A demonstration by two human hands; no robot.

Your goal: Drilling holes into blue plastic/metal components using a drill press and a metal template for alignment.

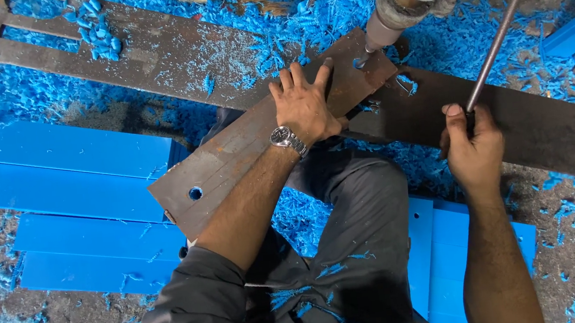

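Left hand (305,103) laid flat on plate (244,151), fingers spread wide, palm pressed down. Watch (288,140) worn on left wrist. Plate rusty, tilted across bench (151,55), one hole (195,193) seen near lower end. Drill bit (362,59) set on plate's upper end, just beside left fingertips. Right hand (472,147) closed around lever (494,47), fingers curled tight. Blue shavings (301,12) strewn round drill. Blue strips (71,175) stacked at left, well apart from plate.
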